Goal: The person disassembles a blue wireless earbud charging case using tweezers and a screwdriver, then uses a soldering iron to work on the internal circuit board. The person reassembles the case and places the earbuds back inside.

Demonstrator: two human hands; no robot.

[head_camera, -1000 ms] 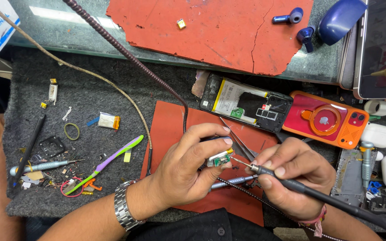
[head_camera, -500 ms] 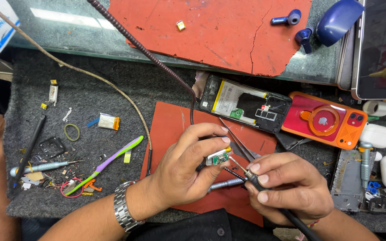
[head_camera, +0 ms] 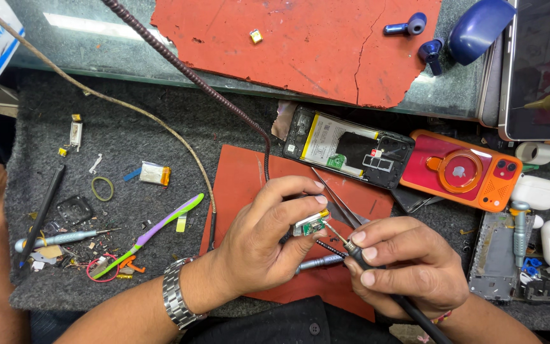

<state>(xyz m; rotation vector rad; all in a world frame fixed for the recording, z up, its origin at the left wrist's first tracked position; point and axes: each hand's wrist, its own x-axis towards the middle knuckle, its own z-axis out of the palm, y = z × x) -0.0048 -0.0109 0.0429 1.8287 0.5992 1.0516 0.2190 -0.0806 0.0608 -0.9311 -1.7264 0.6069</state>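
Both hands are busy low in the middle of the head view: left hand (head_camera: pixel 259 245) has its fingertips clamped on a small green circuit board (head_camera: pixel 309 225), and right hand (head_camera: pixel 408 267), at about 3 o'clock from it, is closed around a black soldering iron (head_camera: pixel 377 274) with the tip right on the board. That all sits over a red mat (head_camera: pixel 243 175) on the grey worktop (head_camera: pixel 135 140). At 12 o'clock from the board lies an opened phone (head_camera: pixel 345 148), with an orange phone case (head_camera: pixel 463 171) just beside it at 3 o'clock, and a purple-green pry tool (head_camera: pixel 157 232) way off at 9 o'clock.
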